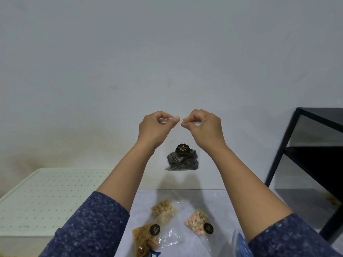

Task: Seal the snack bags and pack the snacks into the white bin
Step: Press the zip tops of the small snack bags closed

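A plain pale wall filled most of the view, and below it lay a light grey tabletop with a black metal shelf frame at about three o'clock. At nine o'clock sat the white perforated plastic bin, shown as a flat dotted surface — whether that was a lid or an upturned base could not be told.

Both hands were raised in front of the wall, near the centre of the frame. The left hand and the right hand each pinched the top edge of a clear plastic bag of dark striped snacks with a black round label, thumbs and forefingers closed tight on the strip and almost meeting in the middle. The bag hung free below them, well above the table; held up that way, its contents settled at the bottom and the mouth stayed flat, which likely made pressing the seal shut easier. The sealing looked under way, not finished.

At six o'clock three more bags waited on the table: a clear bag of pale brown nuggets, a clear bag of golden-brown crisps and a clear bag of pink and cream sweets — none packed yet. A blue object showed at the bottom edge, too cropped to name.
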{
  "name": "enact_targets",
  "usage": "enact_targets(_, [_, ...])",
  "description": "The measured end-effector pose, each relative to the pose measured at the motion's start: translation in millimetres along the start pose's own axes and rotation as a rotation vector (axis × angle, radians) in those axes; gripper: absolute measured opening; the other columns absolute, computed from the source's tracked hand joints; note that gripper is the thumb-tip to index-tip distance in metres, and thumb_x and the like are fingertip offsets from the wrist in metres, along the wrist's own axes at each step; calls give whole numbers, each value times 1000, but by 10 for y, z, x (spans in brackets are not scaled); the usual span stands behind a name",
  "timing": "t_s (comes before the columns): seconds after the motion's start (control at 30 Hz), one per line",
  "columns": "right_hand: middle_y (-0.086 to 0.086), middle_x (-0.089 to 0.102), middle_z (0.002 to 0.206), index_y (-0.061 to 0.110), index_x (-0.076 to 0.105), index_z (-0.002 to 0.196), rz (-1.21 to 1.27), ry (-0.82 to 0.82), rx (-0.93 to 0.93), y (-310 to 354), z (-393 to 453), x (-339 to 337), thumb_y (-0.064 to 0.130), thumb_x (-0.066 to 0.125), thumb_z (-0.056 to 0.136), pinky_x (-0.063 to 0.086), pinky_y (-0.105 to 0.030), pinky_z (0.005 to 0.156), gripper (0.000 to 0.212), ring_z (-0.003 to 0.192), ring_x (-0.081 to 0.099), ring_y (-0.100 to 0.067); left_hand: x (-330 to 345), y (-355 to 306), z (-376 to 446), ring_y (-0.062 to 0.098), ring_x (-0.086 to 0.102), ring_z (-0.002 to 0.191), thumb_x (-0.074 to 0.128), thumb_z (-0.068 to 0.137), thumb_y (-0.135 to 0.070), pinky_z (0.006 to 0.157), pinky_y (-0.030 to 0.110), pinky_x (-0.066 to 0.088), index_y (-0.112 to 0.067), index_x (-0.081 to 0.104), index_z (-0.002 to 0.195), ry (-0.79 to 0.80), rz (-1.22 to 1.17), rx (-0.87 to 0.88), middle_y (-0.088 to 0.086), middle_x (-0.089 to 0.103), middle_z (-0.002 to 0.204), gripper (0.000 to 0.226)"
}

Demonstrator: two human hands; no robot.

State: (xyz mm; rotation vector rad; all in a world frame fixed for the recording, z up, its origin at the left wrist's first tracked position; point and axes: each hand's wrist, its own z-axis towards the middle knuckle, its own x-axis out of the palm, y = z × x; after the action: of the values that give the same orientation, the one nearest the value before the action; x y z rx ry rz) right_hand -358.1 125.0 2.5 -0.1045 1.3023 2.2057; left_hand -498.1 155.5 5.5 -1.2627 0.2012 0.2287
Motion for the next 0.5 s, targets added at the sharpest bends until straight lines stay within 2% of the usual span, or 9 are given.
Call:
enact_targets(0.13, [7, 64, 81, 10, 63, 79, 28, -5, 19, 2, 9, 22, 14, 69, 84, 39, 1, 62, 8, 76, 59, -4, 16, -24, 24, 13, 62, 79, 76, 78, -29, 80, 33, 55, -24, 68, 78, 43, -84, -39, -1, 66, 86, 10])
enact_targets(0.23, [11, 65, 81, 15, 63, 84, 55, 25, 48, 19, 6, 25, 27, 69, 84, 42, -5, 63, 13, 80, 60, 0, 22, -28, 40, 13, 64, 80, 76, 78, -26, 87, 37, 56, -26, 68, 78, 22, -90, -14, 1, 69, 88, 8])
enact_targets(0.3, [10, 65, 79, 15, 65, 83, 49, 23, 63, 20, 16, 20, 27, 64, 87, 41, -10, 63, 12, 77, 59, 1, 25, -13, 42, 13, 64, 80, 75, 79, -25, 88, 39, 55, -26, 68, 78, 22, -85, -7, 0, 68, 85, 7])
enact_targets(0.37, [6, 66, 76, 16, 67, 82, 55, 15, 91, 16, 33, 13, 23, 61, 88, 41, -9, 56, 10, 71, 59, 0, 31, 11, 39, 13, 65, 84, 74, 79, -23, 90, 40, 54, -27, 68, 79, 34, -84, -16, -2, 69, 86, 7])
enact_targets(0.43, [-2, 65, 73, 20, 67, 86, 75, 14, 107, 11, 47, 5, 17, 58, 88, 40, -6, 51, 10, 74, 64, -3, 40, 33, 35, 12, 66, 89, 73, 79, -22, 92, 40, 53, -28, 68, 80, 43, -91, -15, -4, 70, 88, 8])
enact_targets(0.5, [-13, 66, 76, 21, 66, 92, 87, 30, 100, 6, 53, -6, 12, 53, 89, 38, -4, 50, 15, 71, 66, 4, 37, 48, 39, 11, 64, 86, 73, 80, -20, 93, 39, 52, -28, 67, 80, 48, -96, -8, -7, 70, 86, 9])
